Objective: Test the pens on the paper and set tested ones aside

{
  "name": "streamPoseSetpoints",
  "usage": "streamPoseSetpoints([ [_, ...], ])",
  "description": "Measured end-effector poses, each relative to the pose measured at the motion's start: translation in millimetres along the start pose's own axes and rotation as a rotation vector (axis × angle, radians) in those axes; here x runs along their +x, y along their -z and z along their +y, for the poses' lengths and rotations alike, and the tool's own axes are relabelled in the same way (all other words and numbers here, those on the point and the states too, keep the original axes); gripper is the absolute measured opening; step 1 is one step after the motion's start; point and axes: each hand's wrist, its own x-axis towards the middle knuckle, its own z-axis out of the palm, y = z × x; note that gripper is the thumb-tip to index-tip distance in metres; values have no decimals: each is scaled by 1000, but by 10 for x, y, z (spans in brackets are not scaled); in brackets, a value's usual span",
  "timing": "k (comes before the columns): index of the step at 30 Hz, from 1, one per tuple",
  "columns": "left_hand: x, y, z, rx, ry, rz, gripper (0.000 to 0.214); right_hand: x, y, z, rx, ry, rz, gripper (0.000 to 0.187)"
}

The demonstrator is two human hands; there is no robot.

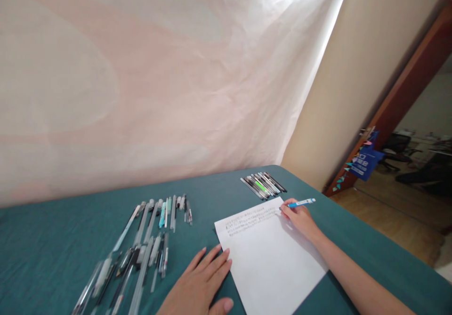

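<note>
My right hand (pixel 295 215) is closed around a blue pen (pixel 302 203). Its tip points down at the upper right part of a white sheet of paper (pixel 271 268). Several lines of small dark handwriting (pixel 250 222) run across the top of the sheet; the words are too small to read. My left hand (pixel 205 277) lies flat with its fingers spread, the fingertips at the sheet's left edge and the palm on the cloth. Nothing is held in it.
Many loose pens (pixel 141 249) lie in rows on the green tablecloth (pixel 42 239) left of my left hand. Another row of pens (pixel 264 185), one bright green, lies beyond the paper. A pinkish curtain (pixel 158 79) hangs behind the table, and a doorway with a blue sign (pixel 365 162) stands at right.
</note>
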Motion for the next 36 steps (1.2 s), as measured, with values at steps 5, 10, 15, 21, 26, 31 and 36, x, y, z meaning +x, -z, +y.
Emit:
streamPoseSetpoints([
  [5,-16,-57,-41,18,-36,58,55,20,41,81,-125,14,45,23],
  [10,-30,-69,-47,28,-52,91,54,34,61,122,-212,35,47,24],
  [15,-23,-50,-17,30,-40,68,54,49,57,148,-260,55,26,25],
  [21,-11,-4,9,48,1,-15,53,77,56,209,-285,67,13,25],
  [26,-12,7,18,48,-5,-9,54,74,57,237,-299,73,24,26],
  [31,-5,3,24,50,-3,-21,53,61,66,215,-311,85,18,26],
  [36,-6,5,28,60,-3,-26,54,65,69,211,-314,92,18,24],
])
